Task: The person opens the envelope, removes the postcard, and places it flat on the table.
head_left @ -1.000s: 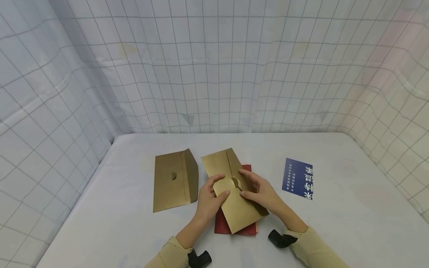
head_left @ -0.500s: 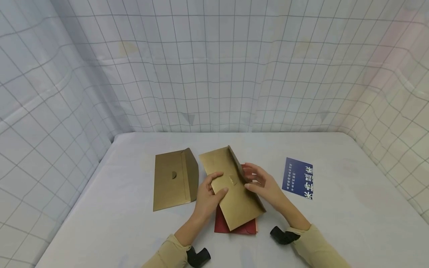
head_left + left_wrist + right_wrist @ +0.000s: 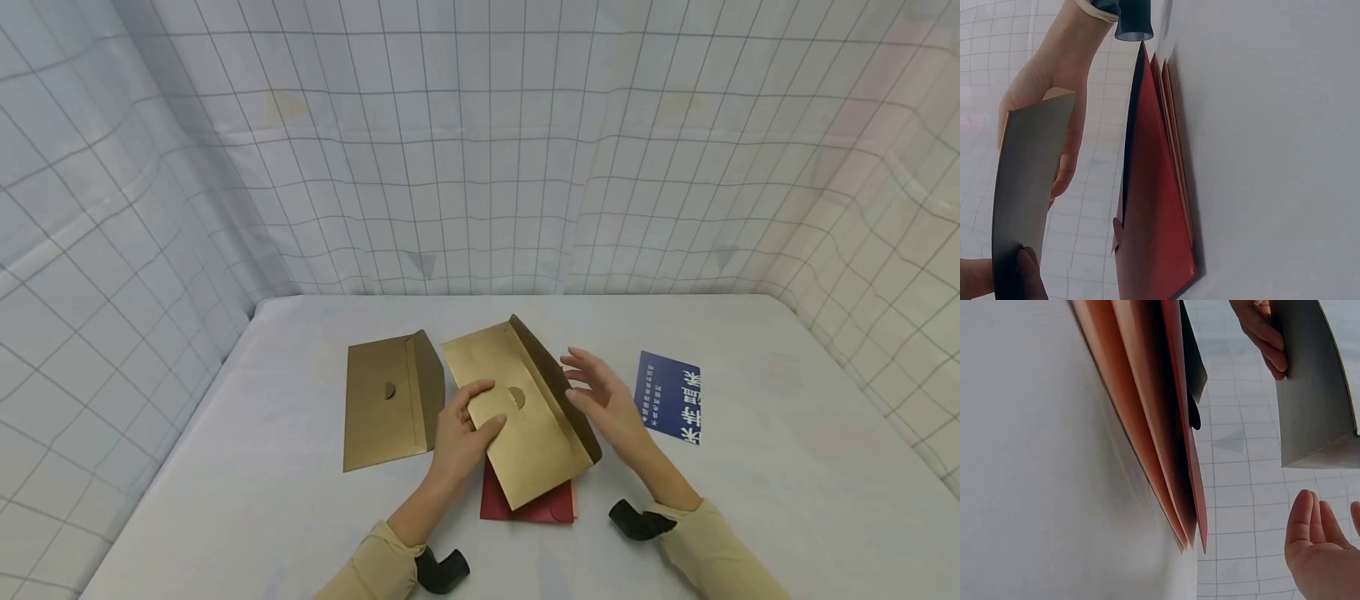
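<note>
Below the left hand [image 3: 459,435], which pinched a gold envelope [image 3: 536,429], wrist views alone showed the red stack [image 3: 1152,187] lying apart; the right hand [image 3: 606,400] held nothing

Gold envelope [image 3: 528,437], flap [image 3: 551,371] raised, held aslant

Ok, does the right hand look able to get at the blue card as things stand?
Likely yes. The right hand holds nothing, and the blue card lies just to its right on the table, nothing seen on top. The held gold envelope is on the hand's other side.
</note>
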### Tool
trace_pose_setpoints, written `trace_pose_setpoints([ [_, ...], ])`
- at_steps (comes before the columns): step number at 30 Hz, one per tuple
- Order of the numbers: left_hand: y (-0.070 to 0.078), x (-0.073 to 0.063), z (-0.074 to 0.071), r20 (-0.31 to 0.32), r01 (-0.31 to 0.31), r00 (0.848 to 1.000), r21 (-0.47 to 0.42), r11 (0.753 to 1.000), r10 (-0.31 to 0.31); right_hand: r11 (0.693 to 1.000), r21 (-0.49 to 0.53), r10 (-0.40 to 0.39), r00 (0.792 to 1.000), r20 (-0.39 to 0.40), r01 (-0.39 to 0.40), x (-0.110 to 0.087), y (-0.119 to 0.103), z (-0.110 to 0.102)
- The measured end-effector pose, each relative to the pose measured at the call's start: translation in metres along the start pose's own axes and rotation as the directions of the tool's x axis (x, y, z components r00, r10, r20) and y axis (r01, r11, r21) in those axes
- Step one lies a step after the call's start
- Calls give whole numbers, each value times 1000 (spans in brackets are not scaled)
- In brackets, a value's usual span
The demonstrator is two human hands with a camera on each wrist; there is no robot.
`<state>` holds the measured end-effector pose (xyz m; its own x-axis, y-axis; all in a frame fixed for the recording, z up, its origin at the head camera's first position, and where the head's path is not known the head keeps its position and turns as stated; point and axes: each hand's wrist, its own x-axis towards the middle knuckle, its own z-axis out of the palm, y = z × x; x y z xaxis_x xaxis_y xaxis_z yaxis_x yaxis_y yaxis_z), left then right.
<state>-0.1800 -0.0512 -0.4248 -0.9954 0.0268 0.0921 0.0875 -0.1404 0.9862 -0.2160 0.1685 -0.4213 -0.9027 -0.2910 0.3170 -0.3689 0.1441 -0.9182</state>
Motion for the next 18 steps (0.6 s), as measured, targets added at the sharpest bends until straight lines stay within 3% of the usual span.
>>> trace_pose_setpoints([
  [3,-1,0,-1,13,-11,1000,-6,1000,11,999,8,-51,998,-30,51,1,0,0],
  [10,-2,-2,-3,49,-105,993,-12,994,105,991,-24,-136,986,-93,135,2,-1,-1],
  [18,0,-1,1,11,15,1000,-26,1000,-15,959,-70,-279,956,-91,274,4,-1,0],
])
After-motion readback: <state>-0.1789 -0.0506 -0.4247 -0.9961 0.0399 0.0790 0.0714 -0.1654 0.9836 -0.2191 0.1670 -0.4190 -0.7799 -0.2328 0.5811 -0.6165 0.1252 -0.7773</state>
